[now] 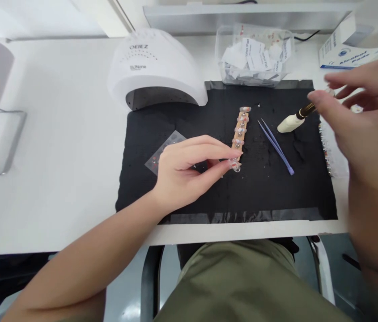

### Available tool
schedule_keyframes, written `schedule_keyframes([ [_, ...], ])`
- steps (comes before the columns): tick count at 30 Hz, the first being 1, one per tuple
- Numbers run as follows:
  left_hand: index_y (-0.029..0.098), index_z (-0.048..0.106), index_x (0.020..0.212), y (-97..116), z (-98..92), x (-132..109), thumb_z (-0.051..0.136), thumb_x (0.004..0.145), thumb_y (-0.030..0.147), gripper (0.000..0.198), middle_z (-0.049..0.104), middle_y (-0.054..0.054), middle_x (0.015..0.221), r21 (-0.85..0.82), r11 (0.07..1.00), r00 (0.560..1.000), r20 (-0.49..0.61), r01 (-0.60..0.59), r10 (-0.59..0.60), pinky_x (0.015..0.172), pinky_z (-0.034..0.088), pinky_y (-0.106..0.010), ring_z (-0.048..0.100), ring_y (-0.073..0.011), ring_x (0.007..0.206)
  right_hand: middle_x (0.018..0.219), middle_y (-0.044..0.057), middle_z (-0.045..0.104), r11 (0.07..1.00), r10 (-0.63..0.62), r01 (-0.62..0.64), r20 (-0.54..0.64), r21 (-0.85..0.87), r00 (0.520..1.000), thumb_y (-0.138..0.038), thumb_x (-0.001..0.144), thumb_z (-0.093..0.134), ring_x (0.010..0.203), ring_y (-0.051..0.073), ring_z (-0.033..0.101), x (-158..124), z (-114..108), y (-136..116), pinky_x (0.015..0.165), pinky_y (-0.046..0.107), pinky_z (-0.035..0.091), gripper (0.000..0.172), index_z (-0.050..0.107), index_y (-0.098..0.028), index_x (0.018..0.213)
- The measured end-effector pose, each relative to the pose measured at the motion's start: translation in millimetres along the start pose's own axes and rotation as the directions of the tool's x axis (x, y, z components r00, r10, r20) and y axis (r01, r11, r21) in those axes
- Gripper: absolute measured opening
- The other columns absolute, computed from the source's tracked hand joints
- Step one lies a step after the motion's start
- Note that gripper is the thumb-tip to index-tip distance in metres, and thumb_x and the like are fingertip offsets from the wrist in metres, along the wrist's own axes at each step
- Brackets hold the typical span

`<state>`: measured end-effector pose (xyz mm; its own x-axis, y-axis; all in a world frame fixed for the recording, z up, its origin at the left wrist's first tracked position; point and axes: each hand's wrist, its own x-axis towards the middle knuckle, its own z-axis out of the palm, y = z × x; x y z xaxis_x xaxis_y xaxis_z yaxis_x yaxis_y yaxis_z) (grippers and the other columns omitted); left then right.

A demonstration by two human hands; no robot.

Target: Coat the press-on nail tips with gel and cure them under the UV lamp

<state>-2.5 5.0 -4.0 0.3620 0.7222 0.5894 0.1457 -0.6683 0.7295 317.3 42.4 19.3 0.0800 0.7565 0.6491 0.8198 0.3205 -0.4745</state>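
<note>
My left hand [189, 167] is closed in a pinch at the near end of a narrow wooden nail tip holder [234, 134]. Several decorated false nails stand on it in a row on small silver posts. The nearest false nail [235, 165] shows at my thumb and index fingertips. On the right, my right hand [366, 98] has its thumb and fingers closed around the dark, gold-banded cap of a cream nail polish bottle [290, 124], which leans toward the hand. Purple tweezers [278, 147] lie between the holder and the bottle.
A white nail lamp [162, 62] stands at the back left of the black mat [182, 203]. Behind the mat are a clear bin [222, 67] of alcohol pad packets and an open alcohol pad box [338, 51]. A clear sticker sheet [155, 161] lies partly beneath my left hand.
</note>
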Motion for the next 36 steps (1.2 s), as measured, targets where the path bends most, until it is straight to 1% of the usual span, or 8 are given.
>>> schedule_keyframes([
  [1,0.024,0.09,0.107,0.0,-0.2,0.3,0.08,0.1,0.011,0.018,0.088,-0.003,0.099,0.002,1.0,1.0,0.009,-0.004,0.004,0.059,0.062,-0.017,0.075,-0.0078,0.068,0.093,0.003,0.085,1.0,-0.013,0.013,-0.001,0.011,1.0,-0.038,0.083,0.093,0.08,0.018,0.075,-0.6,3.9,-1.5,0.061,0.035,0.056,0.021,0.09,-0.029,0.102],
  [3,0.023,0.09,0.107,-0.1,-0.4,0.8,0.079,0.1,0.01,0.018,0.088,-0.004,0.1,0.005,1.0,1.0,0.017,-0.009,0.009,0.059,0.062,-0.016,0.075,-0.008,0.068,0.082,0.0,0.083,0.998,-0.038,0.039,-0.01,0.043,0.999,-0.033,0.085,0.092,0.075,0.017,0.074,-3.2,9.8,-6.0,0.062,0.034,0.058,0.016,0.091,-0.03,0.101],
  [9,0.024,0.09,0.11,-0.7,-0.5,1.2,0.081,0.098,0.008,0.022,0.087,-0.004,0.1,0.011,1.0,1.0,0.0,-0.003,0.003,0.059,0.061,-0.016,0.073,-0.0072,0.069,0.092,0.001,0.086,0.987,-0.144,0.149,-0.085,0.06,0.986,-0.038,0.094,0.086,0.08,0.017,0.077,-6.9,8.9,-9.6,0.065,0.035,0.062,0.022,0.089,-0.029,0.114],
  [17,0.024,0.091,0.106,-3.0,-0.7,2.7,0.081,0.099,0.011,0.017,0.087,-0.003,0.096,0.039,0.999,1.0,0.018,-0.016,0.016,0.057,0.059,-0.017,0.073,-0.0076,0.067,0.086,-0.002,0.083,0.999,-0.032,0.032,0.069,0.014,0.997,-0.031,0.093,0.083,0.077,0.014,0.075,-4.6,6.3,-12.7,0.065,0.032,0.061,0.008,0.088,-0.027,0.098],
  [22,0.024,0.09,0.102,-4.5,0.4,3.1,0.087,0.095,0.014,0.012,0.086,-0.002,0.092,0.059,0.998,1.0,0.017,-0.019,0.018,0.055,0.055,-0.018,0.07,-0.0074,0.064,0.083,-0.002,0.08,0.999,0.039,-0.04,0.023,0.027,0.999,-0.029,0.085,0.085,0.073,0.014,0.073,-4.4,11.3,-10.5,0.063,0.032,0.059,0.008,0.079,-0.025,0.082],
  [27,0.023,0.089,0.099,-3.6,1.4,2.9,0.09,0.094,0.018,0.007,0.085,-0.002,0.09,0.076,0.997,1.0,0.006,-0.012,0.012,0.055,0.053,-0.02,0.066,-0.0066,0.061,0.077,0.0,0.077,0.999,-0.045,0.044,-0.053,-0.02,0.998,-0.035,0.089,0.08,0.076,0.018,0.07,-4.1,14.6,-8.8,0.06,0.034,0.056,0.013,0.075,-0.029,0.079],
  [32,0.024,0.089,0.1,-2.5,0.0,2.1,0.089,0.095,0.025,0.005,0.085,-0.002,0.09,0.134,0.991,1.0,-0.014,0.02,-0.018,0.054,0.051,-0.02,0.065,-0.0077,0.06,0.076,0.0,0.077,0.998,-0.059,0.059,0.002,-0.038,0.998,-0.035,0.089,0.076,0.073,0.017,0.069,-3.7,15.4,-7.0,0.059,0.033,0.055,0.009,0.079,-0.028,0.083],
  [36,0.024,0.089,0.102,-1.3,-0.9,1.7,0.083,0.1,0.021,0.007,0.086,-0.002,0.092,0.117,0.993,1.0,-0.019,0.021,-0.019,0.054,0.052,-0.019,0.063,-0.0063,0.059,0.072,0.001,0.077,0.989,-0.137,0.133,-0.082,-0.061,0.987,-0.035,0.09,0.072,0.072,0.017,0.07,-3.9,15.6,-7.3,0.057,0.032,0.052,0.014,0.08,-0.027,0.082],
])
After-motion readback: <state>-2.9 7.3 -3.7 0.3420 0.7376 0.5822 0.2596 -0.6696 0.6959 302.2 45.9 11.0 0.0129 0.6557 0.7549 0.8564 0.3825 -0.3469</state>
